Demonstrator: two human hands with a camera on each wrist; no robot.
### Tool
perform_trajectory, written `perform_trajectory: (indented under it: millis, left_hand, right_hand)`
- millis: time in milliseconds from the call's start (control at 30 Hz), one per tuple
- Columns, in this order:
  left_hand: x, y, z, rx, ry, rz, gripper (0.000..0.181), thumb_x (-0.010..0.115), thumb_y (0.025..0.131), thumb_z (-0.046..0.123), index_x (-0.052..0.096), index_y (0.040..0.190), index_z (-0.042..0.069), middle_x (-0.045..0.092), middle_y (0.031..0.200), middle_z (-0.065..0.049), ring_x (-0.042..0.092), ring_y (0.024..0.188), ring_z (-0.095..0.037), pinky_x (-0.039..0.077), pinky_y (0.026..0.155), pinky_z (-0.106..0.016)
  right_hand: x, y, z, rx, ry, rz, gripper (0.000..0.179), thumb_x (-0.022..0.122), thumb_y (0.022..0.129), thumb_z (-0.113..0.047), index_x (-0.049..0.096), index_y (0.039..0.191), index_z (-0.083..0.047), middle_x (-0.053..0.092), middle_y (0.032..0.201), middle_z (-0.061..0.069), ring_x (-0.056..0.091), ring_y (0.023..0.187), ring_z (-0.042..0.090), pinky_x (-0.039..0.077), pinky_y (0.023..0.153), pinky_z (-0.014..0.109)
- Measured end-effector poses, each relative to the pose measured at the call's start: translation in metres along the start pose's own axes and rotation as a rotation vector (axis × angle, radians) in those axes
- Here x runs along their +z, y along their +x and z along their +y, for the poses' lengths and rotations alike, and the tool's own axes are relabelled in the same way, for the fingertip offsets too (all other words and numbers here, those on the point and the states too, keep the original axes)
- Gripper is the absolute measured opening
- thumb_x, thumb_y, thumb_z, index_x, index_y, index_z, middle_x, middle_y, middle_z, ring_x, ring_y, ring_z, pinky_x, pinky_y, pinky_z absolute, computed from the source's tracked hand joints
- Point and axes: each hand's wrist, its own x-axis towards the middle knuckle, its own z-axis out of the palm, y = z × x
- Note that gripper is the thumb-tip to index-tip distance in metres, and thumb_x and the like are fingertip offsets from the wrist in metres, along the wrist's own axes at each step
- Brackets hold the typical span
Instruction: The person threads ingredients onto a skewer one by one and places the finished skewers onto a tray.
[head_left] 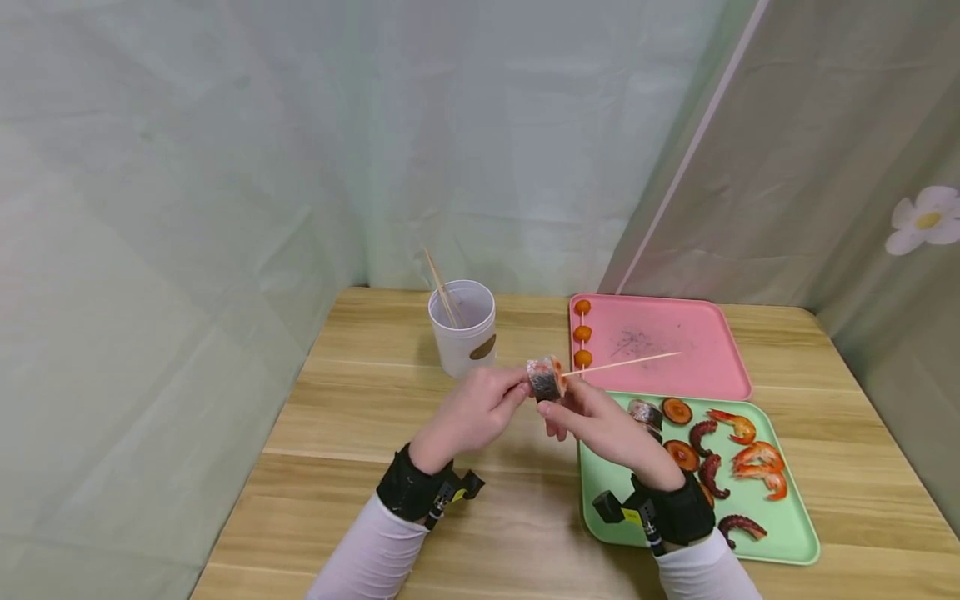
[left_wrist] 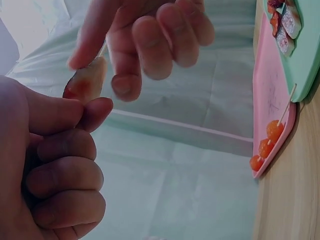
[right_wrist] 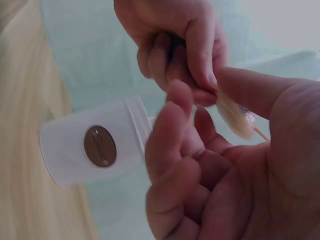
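A piece of fish (head_left: pixel 546 379) with grey skin sits on a thin wooden skewer (head_left: pixel 630 362), held up above the table between both hands. My left hand (head_left: pixel 480 408) pinches its left end with thumb and forefinger, the other fingers curled in. Whether they grip flesh or skewer end is hidden. My right hand (head_left: pixel 607 425) has its thumb against the fish (right_wrist: pixel 235 117) and the fingers curved round the other side. From the fish the skewer runs to the right past the right hand, its far end free. In the left wrist view the fish (left_wrist: pixel 87 82) shows pale flesh with a reddish patch.
A white cup (head_left: pixel 465 346) with a few skewers stands behind the left hand. Right of it lies a pink tray (head_left: pixel 675 333) with orange balls (head_left: pixel 582 333) on a skewer. A green tray (head_left: pixel 615 525) carries prawns (head_left: pixel 761 471), tentacles (head_left: pixel 741 527), mushroom-like rounds (head_left: pixel 677 410) and fish.
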Motion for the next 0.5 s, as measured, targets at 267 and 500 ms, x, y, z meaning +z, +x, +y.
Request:
perform_trajectory:
  millis: [267, 500]
  left_hand:
    - [-0.005, -0.001, -0.007, 0.017, 0.046, 0.056, 0.020, 0.061, 0.106, 0.004, 0.064, 0.087, 0.010, 0.049, 0.072, 0.005, 0.045, 0.064, -0.009, 0.041, 0.059, -0.028]
    - [-0.010, -0.002, -0.009, 0.005, 0.045, 0.063, 0.019, 0.059, 0.106, 0.005, 0.064, 0.088, 0.010, 0.048, 0.072, 0.005, 0.045, 0.063, -0.009, 0.041, 0.058, -0.028]
  right_hand:
    - [-0.022, -0.013, 0.001, 0.014, -0.193, -0.019, 0.022, 0.074, 0.104, -0.024, 0.063, 0.123, -0.016, 0.071, 0.090, 0.000, 0.069, 0.084, 0.021, 0.054, 0.074, 0.032]
    - [-0.056, -0.036, 0.007, 0.064, -0.327, 0.068, 0.028, 0.076, 0.103, -0.028, 0.067, 0.126, -0.017, 0.071, 0.091, -0.004, 0.068, 0.083, 0.017, 0.055, 0.072, 0.032]
